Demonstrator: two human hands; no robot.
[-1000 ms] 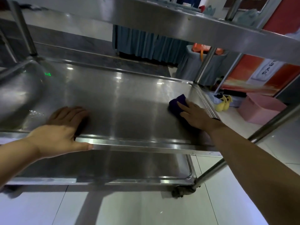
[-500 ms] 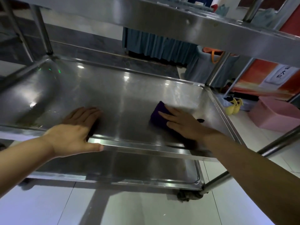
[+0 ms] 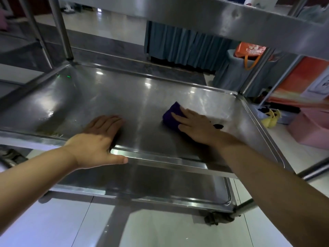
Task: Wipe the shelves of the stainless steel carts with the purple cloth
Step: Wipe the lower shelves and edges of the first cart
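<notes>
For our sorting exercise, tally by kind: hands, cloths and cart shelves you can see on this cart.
Hands: 2, left hand and right hand
Cloths: 1, purple cloth
Shelves: 3, top shelf, middle shelf, bottom shelf
Total: 6

cloth point(image 3: 172, 116) on middle shelf point(image 3: 135, 97), right of centre

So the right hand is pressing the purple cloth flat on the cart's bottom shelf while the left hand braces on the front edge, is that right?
Not quite: the head view shows the right hand pressing the purple cloth on the middle shelf, not the bottom one. The left hand does brace on that shelf's front edge.
</notes>
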